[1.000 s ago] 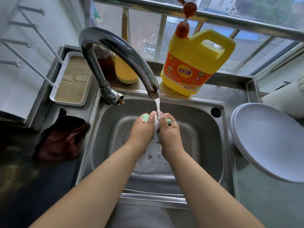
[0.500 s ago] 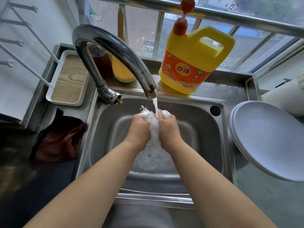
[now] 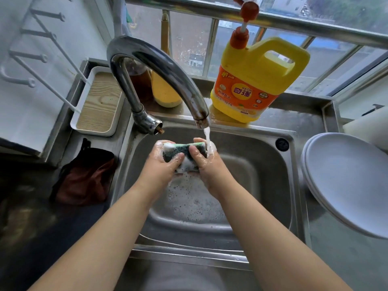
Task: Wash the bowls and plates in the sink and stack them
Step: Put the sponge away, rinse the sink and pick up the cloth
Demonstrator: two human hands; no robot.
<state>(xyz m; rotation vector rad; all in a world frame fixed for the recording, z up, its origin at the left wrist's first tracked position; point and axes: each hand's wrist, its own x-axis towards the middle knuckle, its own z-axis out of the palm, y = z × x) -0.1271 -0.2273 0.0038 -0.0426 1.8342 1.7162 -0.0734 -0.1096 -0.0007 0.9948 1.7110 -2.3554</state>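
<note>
Both hands, left (image 3: 162, 162) and right (image 3: 206, 162), are squeezing the scrub sponge (image 3: 184, 151) under the faucet (image 3: 159, 72); stacked plates (image 3: 348, 181) are sitting right of the sink (image 3: 262, 185), nearer the right hand.

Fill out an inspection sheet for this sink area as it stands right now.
Surface: steel sink, foam in the basin; wet steel counter to the right.
Job's things: white plates stacked on the counter; no bowls seen; green sponge soapy, near the running faucet.
Clutter: yellow detergent jug behind the sink; dark cloth on the left; wood-lined tray beside it.
Grippers: left hand and right hand both grip the sponge.
Cables: nothing seen.
Surroundings: barred window behind; white wall rack at left.
</note>
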